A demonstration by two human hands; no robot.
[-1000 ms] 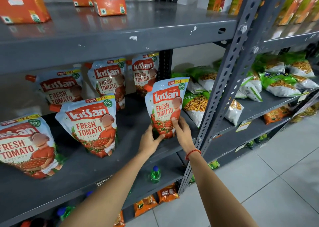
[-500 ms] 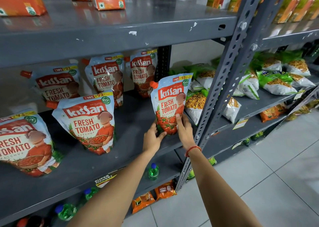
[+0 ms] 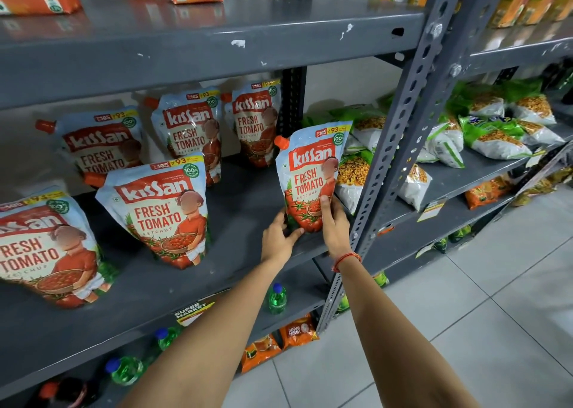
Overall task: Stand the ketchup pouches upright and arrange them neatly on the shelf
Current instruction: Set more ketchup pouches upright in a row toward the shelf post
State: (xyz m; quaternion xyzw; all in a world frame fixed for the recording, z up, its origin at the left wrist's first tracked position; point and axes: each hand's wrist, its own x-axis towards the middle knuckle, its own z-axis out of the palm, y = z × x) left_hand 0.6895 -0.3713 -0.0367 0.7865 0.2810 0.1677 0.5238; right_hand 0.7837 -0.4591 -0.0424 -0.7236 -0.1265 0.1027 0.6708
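So both my hands are on the bottom of this one ketchup pouch (image 3: 311, 178). My left hand (image 3: 277, 240) cups the lower left corner with the thumb pressing the front, and my right hand (image 3: 333, 224) is wrapped round the lower right side with fingers up on the front. It's standing on the shelf (image 3: 248, 209) near the front edge, right by the metal post (image 3: 400, 147) just past my right hand.

What bugs me: the thing looks top heavy and leans a bit to the right up top. I only hold the base, so if I let go before the bottom sits flat, I reckon it flops forward off the edge, or sideways into the snack bags (image 3: 353, 175) behind the post. The orange cap (image 3: 281, 141) sticking out at the top left corner doesn't help the balance either.

Further left of my left hand there's another pouch (image 3: 161, 215) in the front row, well apart, tilted back, so a gap is left to sort out. Beyond it, the back row pouches (image 3: 189, 131) stand behind. If I nudge mine back too hard to square it up, it could knock the nearest rear one (image 3: 254, 122). Squeezing hard might also crease the base so it won't stand.
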